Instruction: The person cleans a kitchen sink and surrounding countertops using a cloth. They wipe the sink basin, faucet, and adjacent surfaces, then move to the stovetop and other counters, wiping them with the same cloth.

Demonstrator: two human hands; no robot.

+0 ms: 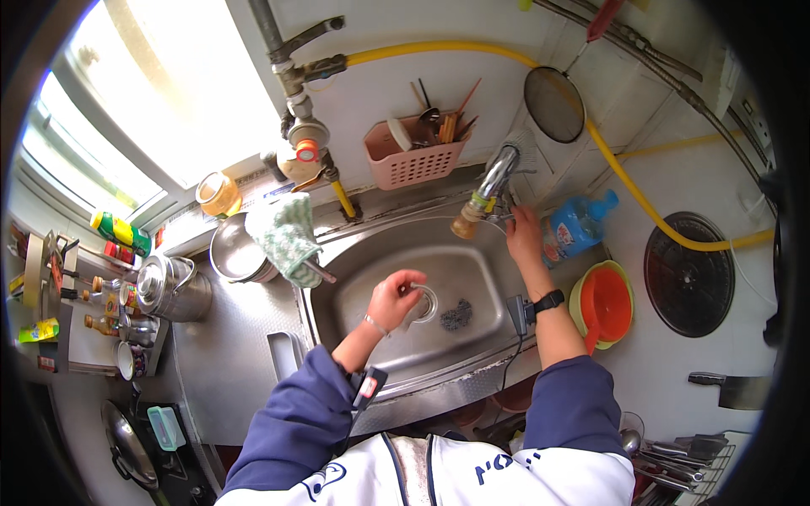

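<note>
Over the stainless steel sink (354,337) hangs my left hand (392,302), its fingers loosely curved with a gap to the thumb and nothing visible in them. The drain (424,305) lies just beyond that hand, and a dark steel wool scrubber (456,315) rests on the sink bottom to its right. My right hand (523,234) reaches to the far right rim, fingers closed at the handle of the chrome faucet (499,171); they partly hide the handle. No water stream shows below the faucet's spout. A blue pump bottle (574,229) stands right of this hand.
Right of the sink sit an orange colander (609,299) in a green bowl and a hanging cleaver (738,390). Behind are a pink utensil basket (413,160) and a strainer (554,104). At left, a green-white cloth (285,232) drapes by a metal pot (236,249) and a lidded pail (173,287).
</note>
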